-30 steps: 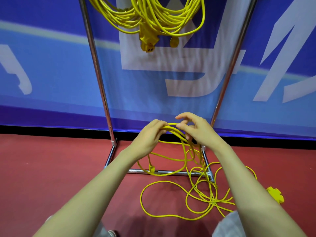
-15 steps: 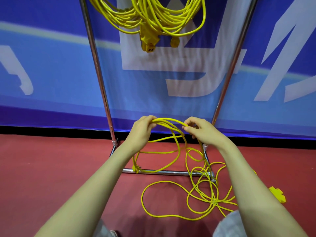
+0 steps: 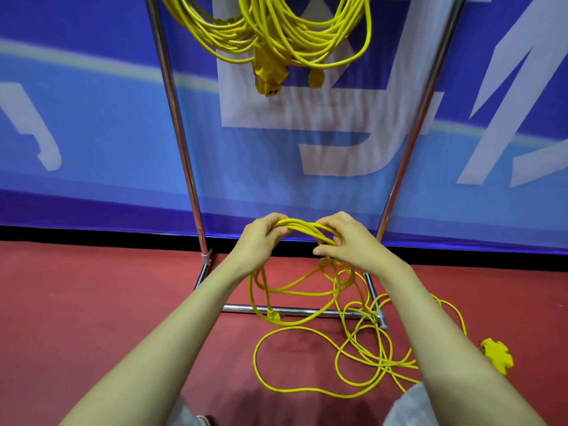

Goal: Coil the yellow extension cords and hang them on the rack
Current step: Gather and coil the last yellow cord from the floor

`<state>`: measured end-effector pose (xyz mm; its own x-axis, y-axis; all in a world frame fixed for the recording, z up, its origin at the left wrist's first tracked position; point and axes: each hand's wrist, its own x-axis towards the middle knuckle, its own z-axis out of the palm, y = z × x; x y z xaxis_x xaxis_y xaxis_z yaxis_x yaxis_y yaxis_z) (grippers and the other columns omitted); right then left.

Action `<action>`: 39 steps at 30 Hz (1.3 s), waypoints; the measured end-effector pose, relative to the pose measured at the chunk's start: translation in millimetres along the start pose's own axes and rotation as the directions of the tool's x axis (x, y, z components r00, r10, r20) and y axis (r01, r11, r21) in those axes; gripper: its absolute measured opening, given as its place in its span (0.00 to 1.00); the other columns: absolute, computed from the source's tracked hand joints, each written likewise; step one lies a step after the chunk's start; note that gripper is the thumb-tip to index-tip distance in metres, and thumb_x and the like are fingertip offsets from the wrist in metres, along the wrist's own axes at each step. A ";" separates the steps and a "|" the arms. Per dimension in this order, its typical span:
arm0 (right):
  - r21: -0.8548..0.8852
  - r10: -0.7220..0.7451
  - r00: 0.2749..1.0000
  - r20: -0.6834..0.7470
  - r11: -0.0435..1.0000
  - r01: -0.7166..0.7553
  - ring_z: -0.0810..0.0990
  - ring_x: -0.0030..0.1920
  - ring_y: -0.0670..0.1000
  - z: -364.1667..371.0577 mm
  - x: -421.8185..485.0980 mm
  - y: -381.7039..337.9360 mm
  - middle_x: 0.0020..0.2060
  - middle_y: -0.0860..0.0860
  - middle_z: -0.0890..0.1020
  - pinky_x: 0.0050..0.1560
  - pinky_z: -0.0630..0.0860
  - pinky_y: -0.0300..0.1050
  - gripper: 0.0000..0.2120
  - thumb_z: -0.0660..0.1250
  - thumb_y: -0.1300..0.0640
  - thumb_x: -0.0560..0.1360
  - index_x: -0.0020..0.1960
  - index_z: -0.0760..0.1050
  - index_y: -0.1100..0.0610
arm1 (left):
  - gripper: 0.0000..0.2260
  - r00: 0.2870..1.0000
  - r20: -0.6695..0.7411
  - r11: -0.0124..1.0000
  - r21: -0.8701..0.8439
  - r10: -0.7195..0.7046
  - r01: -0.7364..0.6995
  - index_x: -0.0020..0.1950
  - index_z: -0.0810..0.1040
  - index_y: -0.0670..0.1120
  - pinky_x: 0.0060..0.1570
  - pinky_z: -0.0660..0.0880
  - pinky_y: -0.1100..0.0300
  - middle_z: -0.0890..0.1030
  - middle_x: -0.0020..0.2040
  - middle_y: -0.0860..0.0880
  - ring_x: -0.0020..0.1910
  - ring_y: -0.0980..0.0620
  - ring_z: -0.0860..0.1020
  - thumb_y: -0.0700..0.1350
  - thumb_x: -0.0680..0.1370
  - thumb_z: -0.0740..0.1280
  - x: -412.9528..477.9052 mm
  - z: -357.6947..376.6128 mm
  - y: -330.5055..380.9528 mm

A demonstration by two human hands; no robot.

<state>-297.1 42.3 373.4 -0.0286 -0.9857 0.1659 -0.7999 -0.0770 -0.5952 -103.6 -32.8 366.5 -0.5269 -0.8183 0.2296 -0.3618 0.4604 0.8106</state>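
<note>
While the left hand point(image 3: 261, 239) has its grip closed round the yellow cord loops point(image 3: 302, 226) and the right hand point(image 3: 349, 241) pinches them, the remainder point(image 3: 382, 362) lies tangled on the floor point(image 3: 92, 302) at the base of the rack point(image 3: 239, 309); recommend equal, untwisted turns.

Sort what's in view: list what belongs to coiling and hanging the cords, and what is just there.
Part of the job:
left hand and right hand, both gripping the cord loops
loose cord on the floor, with its socket end
rack
hung coils on it

Just there:
blue banner
red floor
</note>
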 end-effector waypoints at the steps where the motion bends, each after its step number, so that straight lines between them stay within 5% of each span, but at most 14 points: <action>1: -0.018 0.000 1.000 -0.013 1.000 0.000 0.72 0.41 0.43 1.4 0.3 -0.1 0.46 0.49 0.75 0.45 0.66 0.37 0.14 0.72 0.55 0.72 0.56 0.77 0.53 | 0.05 1.000 0.008 1.000 -0.011 -0.009 0.009 0.52 0.77 0.47 0.34 0.65 0.66 0.72 0.31 0.57 0.31 0.59 0.68 0.41 0.80 0.63 0.3 1.0 -0.1; 8: 0.092 0.070 0.998 -0.004 0.993 -0.069 0.73 0.34 0.46 -0.5 -2.3 -2.3 0.33 0.47 0.78 0.37 0.68 0.37 0.05 0.68 0.54 0.75 0.50 0.79 0.53 | 0.07 0.996 0.090 0.998 -0.061 -0.009 0.014 0.47 0.74 0.53 0.38 0.67 0.59 0.74 0.34 0.56 0.33 0.56 0.69 0.41 0.81 0.62 0.1 -2.7 -2.6; 13: 0.093 0.040 0.996 0.079 0.995 -0.047 0.74 0.34 0.43 -1.3 -3.5 -0.9 0.33 0.44 0.78 0.39 0.69 0.37 0.05 0.69 0.54 0.75 0.51 0.79 0.51 | 0.06 0.996 0.058 0.997 0.024 0.073 -0.075 0.49 0.73 0.51 0.37 0.65 0.69 0.73 0.37 0.56 0.35 0.63 0.70 0.40 0.81 0.61 -5.1 0.7 1.7; 17: 0.186 0.013 0.999 0.049 0.982 -0.022 0.71 0.29 0.39 1.4 -1.9 2.3 0.27 0.40 0.76 0.35 0.67 0.34 0.03 0.69 0.55 0.75 0.49 0.78 0.50 | 0.06 0.995 0.069 0.997 0.026 0.077 -0.079 0.50 0.71 0.52 0.37 0.65 0.68 0.75 0.40 0.50 0.37 0.57 0.70 0.41 0.82 0.59 -4.8 -2.8 4.4; 23: 0.376 0.003 0.998 0.057 0.926 -0.024 0.80 0.42 0.51 1.3 -3.9 4.4 0.39 0.50 0.83 0.49 0.73 0.43 0.08 0.69 0.56 0.75 0.55 0.80 0.52 | 0.11 0.979 0.194 0.992 0.101 0.059 -0.080 0.64 0.72 0.50 0.54 0.71 0.54 0.81 0.51 0.49 0.53 0.48 0.77 0.44 0.83 0.57 -5.2 -5.0 -1.0; 27: 0.376 0.039 0.995 0.089 0.924 -0.070 0.78 0.42 0.40 2.6 -4.8 4.7 0.43 0.44 0.82 0.52 0.73 0.43 0.09 0.71 0.53 0.73 0.53 0.80 0.47 | 0.10 0.973 0.217 0.986 0.124 0.079 -0.108 0.60 0.74 0.47 0.39 0.67 0.67 0.77 0.42 0.53 0.37 0.60 0.71 0.41 0.83 0.56 -4.7 -6.1 -0.1; 30: 0.225 0.047 0.989 0.138 0.971 -0.078 0.76 0.34 0.35 -1.9 -5.0 4.8 0.41 0.44 0.79 0.42 0.71 0.34 0.10 0.73 0.51 0.71 0.52 0.80 0.47 | 0.09 0.969 0.222 0.959 0.234 0.105 -0.158 0.58 0.75 0.44 0.40 0.63 0.66 0.75 0.42 0.50 0.43 0.53 0.68 0.40 0.83 0.56 -2.3 -7.7 -1.0; 34: 0.158 0.135 0.982 0.136 0.975 -0.156 0.79 0.29 0.42 -10.6 -4.2 12.6 0.34 0.46 0.77 0.32 0.68 0.30 0.05 0.69 0.54 0.75 0.44 0.75 0.55 | 0.08 0.981 0.166 0.939 0.308 0.102 -0.150 0.52 0.74 0.43 0.42 0.63 0.56 0.74 0.42 0.46 0.46 0.47 0.66 0.39 0.83 0.56 0.8 -12.9 -5.2; 39: 0.210 0.086 0.996 0.028 0.974 -0.090 0.73 0.27 0.43 -7.9 -3.6 10.4 0.29 0.45 0.74 0.34 0.69 0.36 0.05 0.65 0.57 0.78 0.43 0.74 0.54 | 0.07 0.982 0.176 0.955 0.271 0.076 -0.122 0.47 0.73 0.45 0.33 0.61 0.65 0.69 0.34 0.54 0.38 0.53 0.67 0.39 0.82 0.57 0.1 -21.6 -6.0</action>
<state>-310.1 46.2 372.7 -0.0806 -0.9925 0.0921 -0.6501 -0.0177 -0.7596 -84.9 -43.1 373.4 -0.6798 -0.7079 0.1919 -0.4894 0.6326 0.6003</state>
